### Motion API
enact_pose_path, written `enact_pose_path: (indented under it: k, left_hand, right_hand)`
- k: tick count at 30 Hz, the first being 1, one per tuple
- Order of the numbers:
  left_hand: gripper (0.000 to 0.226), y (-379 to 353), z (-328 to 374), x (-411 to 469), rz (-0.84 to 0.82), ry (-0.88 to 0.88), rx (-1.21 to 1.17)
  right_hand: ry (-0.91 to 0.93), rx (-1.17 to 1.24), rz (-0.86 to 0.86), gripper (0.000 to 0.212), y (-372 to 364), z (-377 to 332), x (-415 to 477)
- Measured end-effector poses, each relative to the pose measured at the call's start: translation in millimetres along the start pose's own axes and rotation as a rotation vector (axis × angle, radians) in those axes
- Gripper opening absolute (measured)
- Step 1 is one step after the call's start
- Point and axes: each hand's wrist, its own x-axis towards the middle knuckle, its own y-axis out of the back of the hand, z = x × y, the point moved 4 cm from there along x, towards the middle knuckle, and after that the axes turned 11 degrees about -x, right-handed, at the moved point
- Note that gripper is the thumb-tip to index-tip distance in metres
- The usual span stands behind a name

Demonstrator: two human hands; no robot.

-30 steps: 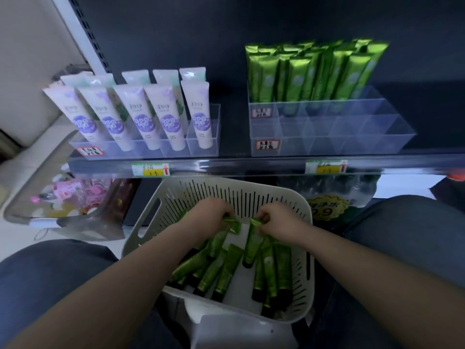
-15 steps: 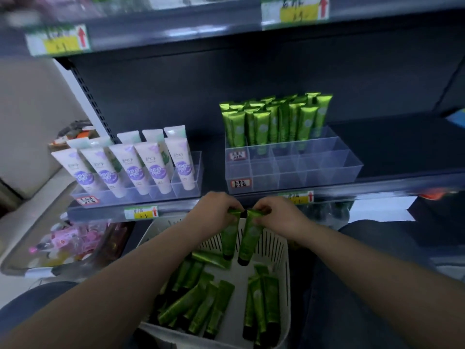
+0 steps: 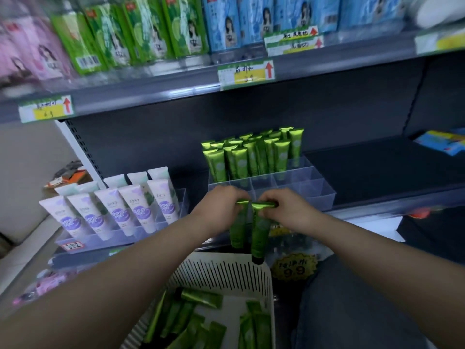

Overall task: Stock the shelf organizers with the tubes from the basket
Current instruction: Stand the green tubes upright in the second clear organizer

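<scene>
Nearest, the white slatted basket (image 3: 221, 273) has slid lower in the view than half a second ago, and the loose green tubes (image 3: 201, 299) lying in it are now well below the hands. Both hands have risen from just above its rim to the level of the shelf. The left hand (image 3: 221, 207) and the right hand (image 3: 284, 210) sit side by side, knuckles up and almost touching, each with fingers curled and pinching the crimped flat end of one tube. The left tube (image 3: 237, 230) and the right tube (image 3: 259, 238) hang cap-down, close and roughly parallel. They are metallic green with dark caps, and the right one reaches lower, its cap just above the basket's far wall. Neither is in a compartment yet; they hang in front of the clear organizer (image 3: 314, 192), whose front rows stand empty while the back rows hold upright green tubes (image 3: 251, 157). To the left on the same shelf, white-and-purple tubes (image 3: 118, 212) lean in another clear holder. The view has tilted up since before, so the upper shelf now shows green boxes (image 3: 141, 31), blue boxes (image 3: 251, 18) and a price tag (image 3: 245, 73), all blurred.
</scene>
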Motion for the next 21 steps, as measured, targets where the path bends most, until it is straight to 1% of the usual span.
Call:
enact_pose_path:
  k: [5, 7, 10, 13, 16, 19, 21]
  left_hand:
    - [0.039, 12, 23, 30, 0.042, -0.060, 0.024]
    - [0.040, 16, 31, 42, 0.055, -0.073, 0.030]
    - [0.039, 20, 43, 60, 0.093, -0.092, 0.028]
    - [0.038, 23, 52, 77, 0.132, -0.121, 0.015]
    - [0.038, 25, 59, 95, 0.161, -0.144, -0.008]
    - [0.037, 25, 64, 115, 0.190, -0.170, -0.026]
    - [0.037, 24, 67, 128, 0.203, -0.179, -0.030]
  right_hand:
    - [0.008, 0.005, 0.074, 0.011, 31, 8, 6]
    - [0.002, 0.043, 0.094, 0.012, 44, 13, 9]
    - [-0.002, 0.039, 0.133, 0.012, 64, 21, 14]
    - [-0.009, 0.023, 0.175, 0.017, 84, 31, 21]
    - [-0.035, 0.070, 0.221, 0.022, 103, 43, 28]
    - [-0.019, 0.089, 0.288, 0.015, 123, 51, 37]
    - [0.005, 0.070, 0.317, 0.015, 134, 55, 43]
